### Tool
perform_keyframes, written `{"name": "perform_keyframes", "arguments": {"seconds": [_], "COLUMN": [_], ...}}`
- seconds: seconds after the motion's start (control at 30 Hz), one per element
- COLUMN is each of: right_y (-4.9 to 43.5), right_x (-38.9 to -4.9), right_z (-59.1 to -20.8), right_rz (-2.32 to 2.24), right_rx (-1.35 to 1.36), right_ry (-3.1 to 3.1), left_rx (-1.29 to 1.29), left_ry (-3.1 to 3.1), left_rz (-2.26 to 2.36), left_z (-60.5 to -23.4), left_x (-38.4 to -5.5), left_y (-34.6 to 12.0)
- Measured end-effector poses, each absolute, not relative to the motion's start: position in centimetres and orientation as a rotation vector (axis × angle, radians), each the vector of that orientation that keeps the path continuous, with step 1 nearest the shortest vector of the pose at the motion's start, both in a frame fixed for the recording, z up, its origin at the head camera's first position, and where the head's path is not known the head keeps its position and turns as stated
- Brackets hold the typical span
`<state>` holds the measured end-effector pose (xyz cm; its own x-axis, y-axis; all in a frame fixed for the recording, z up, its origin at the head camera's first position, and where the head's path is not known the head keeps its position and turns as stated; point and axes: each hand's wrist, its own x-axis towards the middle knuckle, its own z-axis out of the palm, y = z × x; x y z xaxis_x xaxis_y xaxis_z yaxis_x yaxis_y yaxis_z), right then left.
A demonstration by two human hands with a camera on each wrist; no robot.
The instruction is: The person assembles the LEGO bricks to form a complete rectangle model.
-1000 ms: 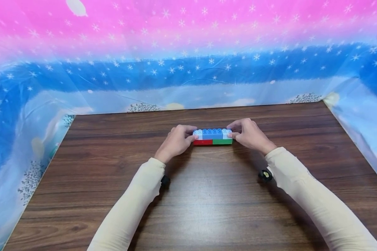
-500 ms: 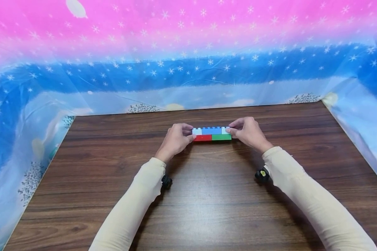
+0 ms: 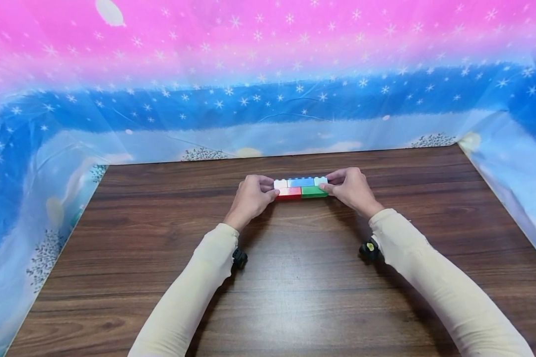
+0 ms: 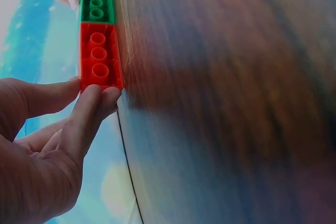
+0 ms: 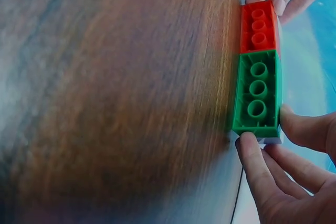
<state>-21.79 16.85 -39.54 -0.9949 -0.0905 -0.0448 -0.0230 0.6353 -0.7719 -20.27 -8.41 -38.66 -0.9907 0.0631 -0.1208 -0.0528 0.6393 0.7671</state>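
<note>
Toy building bricks are joined in a two-layer bar. A red brick (image 3: 289, 192) and a green brick (image 3: 311, 191) form the lower layer. Above them a blue brick (image 3: 301, 182) sits between a left white brick (image 3: 280, 184) and a right white brick (image 3: 320, 182). My left hand (image 3: 251, 196) pinches the red and white end, my right hand (image 3: 352, 190) the green and white end. The bar is tipped back, its studs pointing away. Both wrist views show the hollow undersides of the red brick (image 4: 98, 55) and green brick (image 5: 257, 93), tubes exposed.
The bar is held over the far half of a dark wood-grain table (image 3: 290, 277). A pink and blue snowflake-patterned cloth (image 3: 250, 99) hangs along the table's back and sides. A small black camera (image 3: 369, 250) is strapped at the right wrist, another black camera (image 3: 239, 259) at the left.
Both hands have raised the brick bar slightly and tipped it back; its top studs faced up a second ago and now point away. The grip at both ends stays.
</note>
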Motion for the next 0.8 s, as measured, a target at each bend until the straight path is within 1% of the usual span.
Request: {"name": "perform_keyframes", "arguments": {"seconds": [0.8], "right_y": [16.65], "right_x": [-21.55], "right_z": [-39.58], "right_rz": [-1.261], "right_rx": [-0.112], "right_ry": [2.762], "left_rx": [0.047], "left_ry": [2.731], "left_rz": [1.255], "left_z": [-38.59], "left_x": [-20.28], "left_y": [-8.32]}}
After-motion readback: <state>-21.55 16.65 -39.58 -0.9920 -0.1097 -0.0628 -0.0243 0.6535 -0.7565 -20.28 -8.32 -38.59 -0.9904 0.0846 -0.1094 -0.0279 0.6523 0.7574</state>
